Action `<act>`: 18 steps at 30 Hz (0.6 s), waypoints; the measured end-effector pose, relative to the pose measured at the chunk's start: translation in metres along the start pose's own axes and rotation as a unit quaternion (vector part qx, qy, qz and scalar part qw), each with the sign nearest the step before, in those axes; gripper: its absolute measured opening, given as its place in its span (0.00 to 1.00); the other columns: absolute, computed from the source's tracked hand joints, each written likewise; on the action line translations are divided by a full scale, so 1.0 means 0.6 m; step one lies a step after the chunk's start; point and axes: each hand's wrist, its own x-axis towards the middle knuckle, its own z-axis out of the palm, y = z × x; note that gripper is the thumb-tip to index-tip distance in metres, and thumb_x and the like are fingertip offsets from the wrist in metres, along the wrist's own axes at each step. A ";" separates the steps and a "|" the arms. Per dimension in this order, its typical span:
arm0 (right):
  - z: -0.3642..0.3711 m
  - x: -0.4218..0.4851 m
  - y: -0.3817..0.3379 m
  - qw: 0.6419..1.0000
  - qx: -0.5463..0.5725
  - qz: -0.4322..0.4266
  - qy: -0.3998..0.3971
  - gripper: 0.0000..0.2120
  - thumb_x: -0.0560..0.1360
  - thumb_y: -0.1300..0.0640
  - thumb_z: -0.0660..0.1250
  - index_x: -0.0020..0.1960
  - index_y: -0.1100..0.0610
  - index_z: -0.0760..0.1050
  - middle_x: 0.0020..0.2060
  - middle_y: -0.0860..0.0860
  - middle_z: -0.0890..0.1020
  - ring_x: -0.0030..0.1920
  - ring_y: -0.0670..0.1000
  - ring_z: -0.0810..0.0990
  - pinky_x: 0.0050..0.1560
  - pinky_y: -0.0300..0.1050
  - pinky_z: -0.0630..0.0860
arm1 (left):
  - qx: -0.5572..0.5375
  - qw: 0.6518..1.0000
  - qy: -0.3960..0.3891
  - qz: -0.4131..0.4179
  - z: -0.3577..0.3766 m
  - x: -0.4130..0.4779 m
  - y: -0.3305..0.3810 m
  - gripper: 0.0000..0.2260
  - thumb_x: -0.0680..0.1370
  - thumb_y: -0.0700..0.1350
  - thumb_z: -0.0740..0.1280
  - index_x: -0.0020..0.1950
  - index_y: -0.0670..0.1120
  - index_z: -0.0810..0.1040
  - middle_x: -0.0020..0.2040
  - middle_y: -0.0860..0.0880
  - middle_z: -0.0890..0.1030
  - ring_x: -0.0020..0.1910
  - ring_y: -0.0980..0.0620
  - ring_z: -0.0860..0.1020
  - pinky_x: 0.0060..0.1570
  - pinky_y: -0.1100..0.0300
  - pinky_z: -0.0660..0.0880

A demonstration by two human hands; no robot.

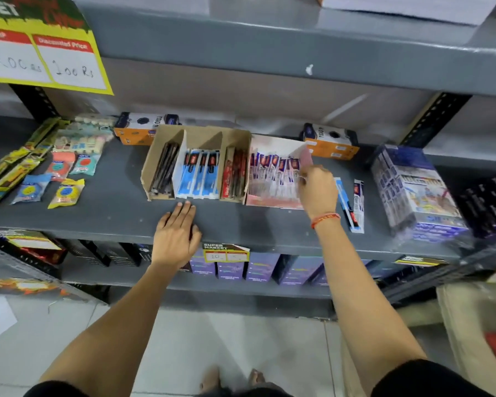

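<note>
A grey metal shelf point(112, 207) holds a brown cardboard display box point(148, 167) with three compartments of toothbrush packs; the middle ones are blue point(201, 173). Beside it stands a white display box point(272, 144) with a row of purple-and-white toothbrush packs point(269, 170). My right hand point(317, 187) is at the right end of that row. Its index finger stretches up along the box's flap, and the other fingers curl on the rightmost pack. My left hand point(175, 239) lies flat on the shelf's front edge, below the brown box.
Two loose toothbrush packs point(355, 204) lie right of my right hand. A plastic-wrapped carton point(415, 193) and black boxes point(487, 202) stand further right. Orange boxes point(331, 144) sit behind, small packets point(69, 156) at left. A yellow price sign point(40, 53) hangs above. Purple boxes point(258, 267) fill the shelf below.
</note>
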 end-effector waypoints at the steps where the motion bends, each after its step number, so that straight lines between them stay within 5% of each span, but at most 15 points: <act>1: -0.004 -0.001 0.029 0.999 -0.017 0.032 -0.002 0.12 0.73 0.71 0.60 0.49 0.65 0.81 0.46 0.64 0.83 0.48 0.63 0.81 0.44 0.50 0.79 | -0.001 1.000 -0.003 0.003 0.000 0.003 0.005 0.26 0.75 0.49 0.49 0.65 0.36 0.72 0.66 0.38 0.73 0.67 0.41 0.70 0.63 0.43 0.66; 10: 0.004 0.008 0.162 0.973 -0.050 0.217 -0.065 0.15 0.76 0.67 0.63 0.62 0.69 0.72 0.59 0.67 0.76 0.63 0.66 0.72 0.59 0.58 0.74 | 0.007 1.000 0.001 -0.012 0.008 0.008 0.026 0.31 0.73 0.52 0.43 0.69 0.38 0.68 0.71 0.40 0.68 0.71 0.45 0.64 0.70 0.48 0.58; 16: 0.014 0.022 0.163 0.968 -0.020 0.219 -0.120 0.16 0.77 0.65 0.62 0.63 0.68 0.70 0.61 0.67 0.75 0.60 0.66 0.76 0.59 0.55 0.74 | 0.003 1.000 0.005 -0.019 0.006 0.007 0.031 0.30 0.73 0.51 0.45 0.68 0.37 0.70 0.69 0.39 0.70 0.70 0.44 0.66 0.68 0.47 0.60; 18: 0.020 0.024 0.159 0.972 -0.010 0.186 -0.141 0.13 0.76 0.65 0.63 0.59 0.69 0.72 0.57 0.67 0.79 0.57 0.65 0.78 0.51 0.48 0.75 | -0.001 1.000 0.005 -0.018 0.006 0.006 0.030 0.30 0.73 0.51 0.45 0.67 0.37 0.70 0.68 0.39 0.71 0.69 0.43 0.67 0.68 0.46 0.61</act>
